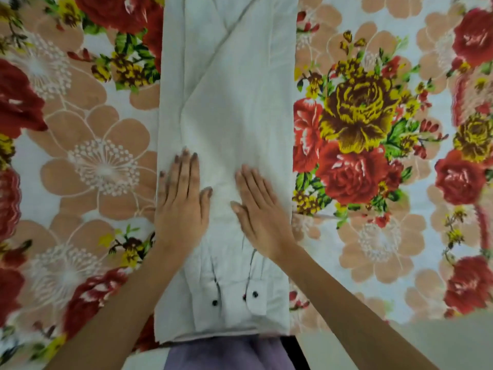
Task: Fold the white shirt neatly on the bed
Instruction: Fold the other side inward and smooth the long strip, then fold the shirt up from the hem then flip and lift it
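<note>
White and folded into a long strip, the shirt (229, 102) lies on the bed (373, 236) under both palms. The left grip (181, 206) and right grip (260, 214) press flat, fingers straight (holding nothing). Sweep outward from between them before raising the cuffs (234, 297) nearest the wrists.

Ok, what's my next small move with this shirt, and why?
Probably take the near end by the cuffs and fold it away: the shirt is already a narrow strip, sleeves in, flat under the left hand and right hand.
</note>
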